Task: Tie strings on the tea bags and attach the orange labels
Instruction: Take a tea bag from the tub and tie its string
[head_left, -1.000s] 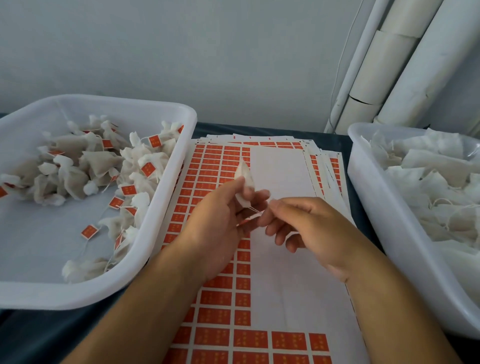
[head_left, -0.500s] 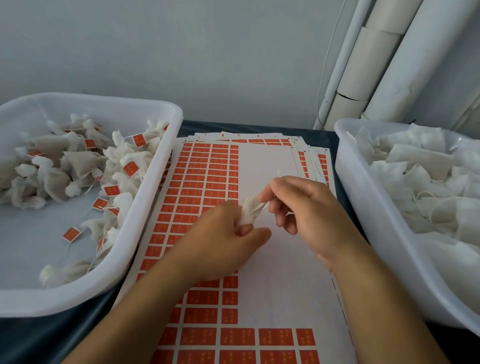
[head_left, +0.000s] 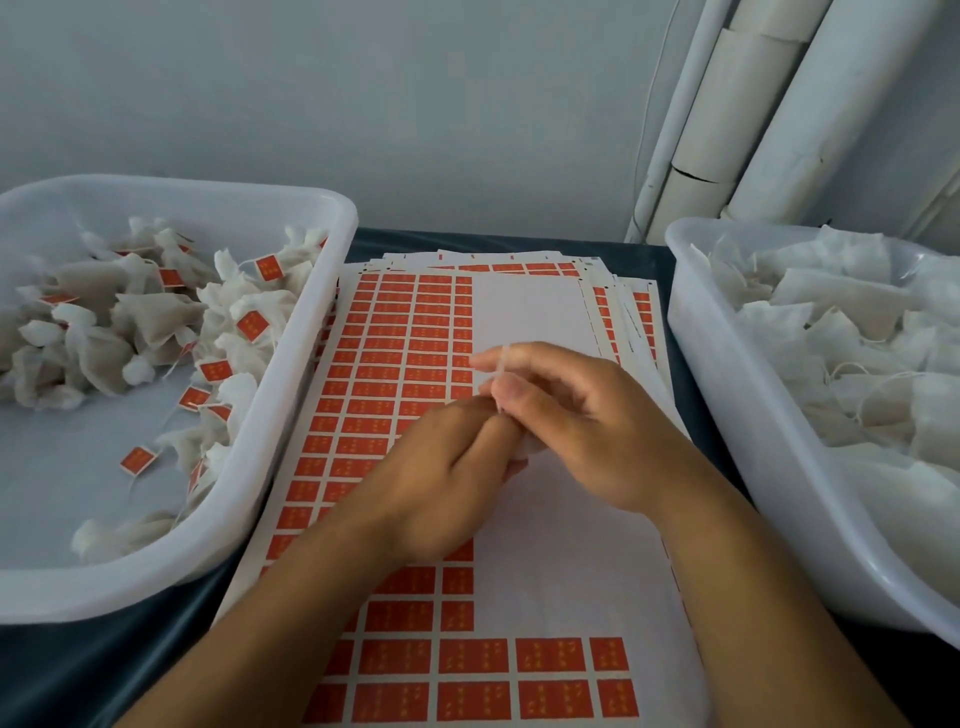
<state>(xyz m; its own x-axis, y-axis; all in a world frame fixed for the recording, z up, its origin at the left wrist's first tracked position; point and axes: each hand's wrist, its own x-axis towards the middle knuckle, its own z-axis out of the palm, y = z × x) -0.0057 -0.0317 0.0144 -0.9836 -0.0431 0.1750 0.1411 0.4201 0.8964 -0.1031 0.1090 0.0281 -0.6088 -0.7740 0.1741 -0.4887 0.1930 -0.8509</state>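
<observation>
Left hand: the left hand is being held over the middle of the label sheet, its fingers curled together around a tea bag, of which only a white scrap is being shown between the two hands.
Right hand: the right hand is being pressed against the left one, fingertips to fingertips; its thumb and forefinger are being pinched on a thin white string, which is being drawn upright over the forefinger.
Tea bag in work: the tea bag is being gripped between both hands, just above the sheet; most of it is being hidden by the fingers, and motion blur is keeping the knot from being read.
Label sheet: the sheet of orange labels is being carried by the dark desk, lying between the two tubs on a stack of like sheets fanned toward the far edge; a wide column at its middle and right is being left bare white.
Left tub: the white tub at the desk's left edge is being filled with finished tea bags, tied and tagged with orange labels, heaped mostly in its far half.
Right tub: the white tub on the right, at the desk's right edge, is being filled with untied tea bags and loose strings.
Background: white pipes are being seen against the grey wall beyond the far right corner.
</observation>
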